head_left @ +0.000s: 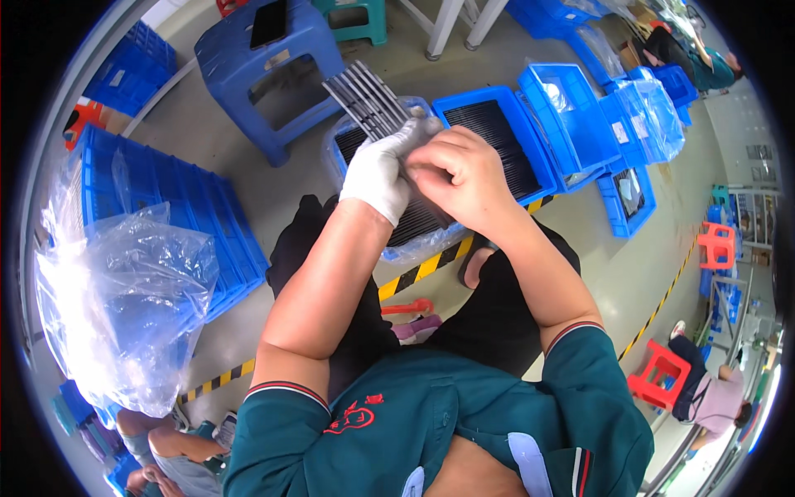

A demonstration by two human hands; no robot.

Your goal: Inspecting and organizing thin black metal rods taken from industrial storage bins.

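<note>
My left hand (375,178), in a white glove, is closed around a bundle of long thin dark strips (364,99). They fan out up and to the left past the glove, and their lower ends show below my hands. Bare, my right hand (466,178) is closed with its fingertips curled in against the bundle beside the glove. What those fingers pinch is hidden. Directly beneath is a plastic-lined bin (414,246) holding rows of similar dark strips. Right beside it stands a blue bin (542,170), also filled with dark strips.
A blue stool (240,62) with a dark phone (268,23) on it stands ahead. Stacked blue crates (170,203) and clear plastic film (124,290) rise at left. More blue bins (571,116) lie to the right. Other people sit at lower left and far right.
</note>
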